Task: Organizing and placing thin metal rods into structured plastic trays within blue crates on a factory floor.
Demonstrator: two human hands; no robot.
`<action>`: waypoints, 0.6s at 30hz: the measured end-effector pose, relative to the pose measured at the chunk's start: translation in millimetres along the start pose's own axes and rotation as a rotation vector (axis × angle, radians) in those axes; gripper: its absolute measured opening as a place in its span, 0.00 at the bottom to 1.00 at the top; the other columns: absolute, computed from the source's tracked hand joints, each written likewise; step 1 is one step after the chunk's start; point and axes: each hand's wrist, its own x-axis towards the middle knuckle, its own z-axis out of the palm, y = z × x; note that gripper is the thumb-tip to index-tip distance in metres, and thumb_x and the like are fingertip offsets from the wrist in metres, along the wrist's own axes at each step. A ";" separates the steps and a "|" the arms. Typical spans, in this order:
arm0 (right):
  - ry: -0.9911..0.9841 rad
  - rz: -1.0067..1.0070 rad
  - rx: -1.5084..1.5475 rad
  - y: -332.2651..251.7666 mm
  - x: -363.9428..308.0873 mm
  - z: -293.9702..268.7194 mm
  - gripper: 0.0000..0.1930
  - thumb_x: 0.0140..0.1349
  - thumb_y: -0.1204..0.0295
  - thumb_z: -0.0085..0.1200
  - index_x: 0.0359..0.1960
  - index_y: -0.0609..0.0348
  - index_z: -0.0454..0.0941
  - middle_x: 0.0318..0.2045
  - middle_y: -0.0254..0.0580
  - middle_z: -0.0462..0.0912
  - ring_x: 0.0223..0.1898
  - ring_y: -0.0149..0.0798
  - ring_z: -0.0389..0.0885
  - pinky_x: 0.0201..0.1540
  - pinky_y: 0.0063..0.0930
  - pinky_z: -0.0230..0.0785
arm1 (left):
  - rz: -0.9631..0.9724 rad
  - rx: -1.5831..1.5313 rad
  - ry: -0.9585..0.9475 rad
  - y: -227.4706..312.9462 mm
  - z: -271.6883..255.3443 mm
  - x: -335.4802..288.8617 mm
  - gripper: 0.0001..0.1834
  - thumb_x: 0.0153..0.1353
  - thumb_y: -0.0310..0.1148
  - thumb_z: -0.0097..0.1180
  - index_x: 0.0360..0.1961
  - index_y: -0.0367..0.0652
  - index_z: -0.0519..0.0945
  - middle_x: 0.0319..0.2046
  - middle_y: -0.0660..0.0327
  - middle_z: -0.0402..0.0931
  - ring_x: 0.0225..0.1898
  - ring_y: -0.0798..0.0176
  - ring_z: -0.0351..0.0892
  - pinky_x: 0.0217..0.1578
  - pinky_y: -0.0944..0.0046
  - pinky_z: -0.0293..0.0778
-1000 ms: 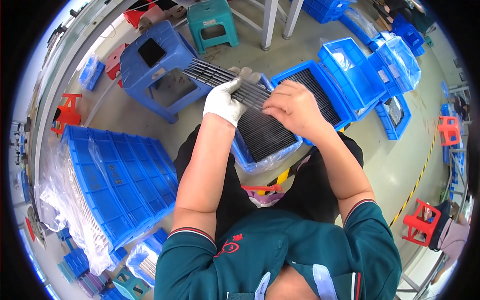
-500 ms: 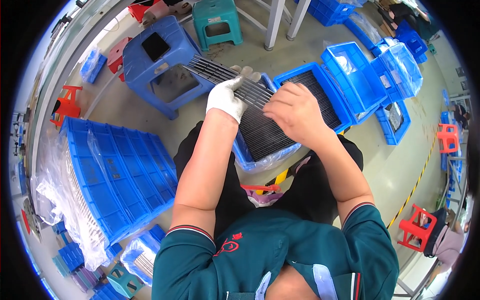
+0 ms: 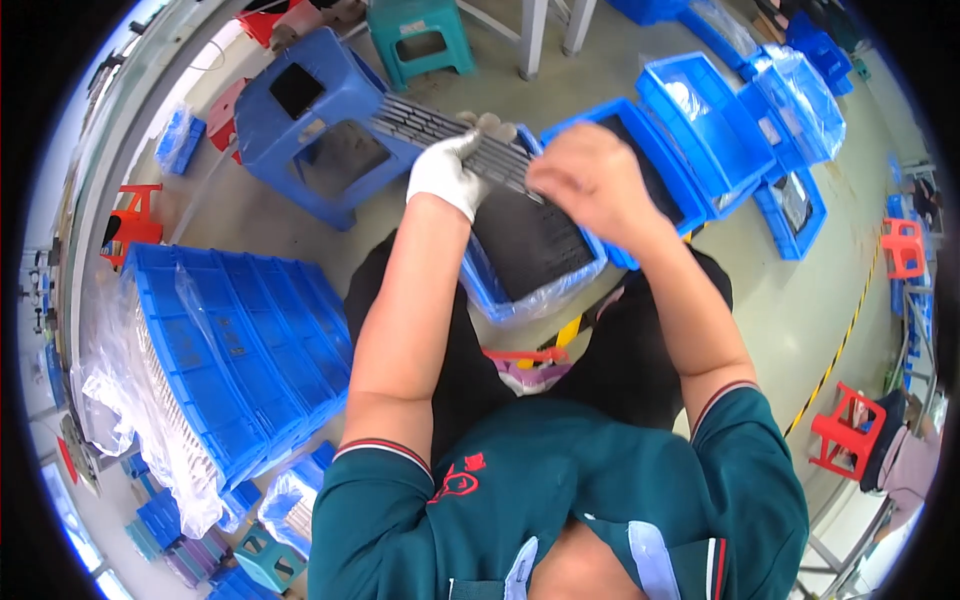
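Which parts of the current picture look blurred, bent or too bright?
Head view: the right hand is smeared, the gloved left hand sharper; head view: the blue boxes at left bow with the fisheye curve; head view: the plastic wrap beside them shines whitish.

red emblem (image 3: 460, 484) on green shirt (image 3: 620, 465), no legible text

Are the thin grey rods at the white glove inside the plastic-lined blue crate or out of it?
Out: the gloved left hand grips the grey rods, whose far ends stretch beyond the blue crate.
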 end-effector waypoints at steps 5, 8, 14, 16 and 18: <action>0.125 0.358 0.115 8.2 0.1 -24.8 0.07 0.54 0.69 0.61 0.31 0.58 0.82 0.27 0.38 0.80 0.31 0.37 0.80 0.34 0.26 0.71 | -0.063 0.218 0.117 -15.7 -5.2 9.5 0.07 0.62 0.20 0.44 0.39 0.41 0.72 0.38 0.50 0.76 0.42 0.43 0.78 0.44 0.35 0.73; 0.129 0.425 0.142 15.3 -9.6 -30.8 0.07 0.55 0.70 0.61 0.32 0.59 0.82 0.27 0.36 0.79 0.31 0.31 0.78 0.35 0.23 0.70 | -0.266 0.390 0.128 -28.6 -43.6 44.0 0.07 0.62 0.23 0.48 0.41 0.38 0.74 0.35 0.50 0.78 0.42 0.42 0.79 0.45 0.33 0.73; 0.130 0.340 -0.040 15.3 -22.1 -44.9 0.05 0.54 0.72 0.61 0.32 0.57 0.82 0.28 0.37 0.79 0.32 0.36 0.79 0.36 0.26 0.71 | -0.611 1.033 0.240 -86.2 -171.3 92.1 0.07 0.59 0.28 0.53 0.37 0.41 0.79 0.31 0.54 0.81 0.33 0.53 0.82 0.37 0.52 0.75; 0.133 0.332 -0.090 21.4 -33.4 -56.2 0.05 0.53 0.72 0.61 0.31 0.57 0.82 0.28 0.37 0.79 0.32 0.36 0.78 0.36 0.27 0.71 | -0.761 1.184 0.256 -123.2 -205.3 97.5 0.08 0.58 0.28 0.55 0.38 0.40 0.80 0.33 0.54 0.82 0.33 0.57 0.82 0.39 0.54 0.74; 0.191 0.248 -0.093 12.0 -18.1 -63.0 0.04 0.52 0.74 0.62 0.29 0.58 0.81 0.27 0.37 0.79 0.32 0.37 0.78 0.35 0.27 0.70 | -0.827 1.431 0.194 -112.3 -248.0 111.6 0.08 0.55 0.28 0.57 0.35 0.39 0.82 0.32 0.54 0.82 0.33 0.57 0.83 0.35 0.55 0.76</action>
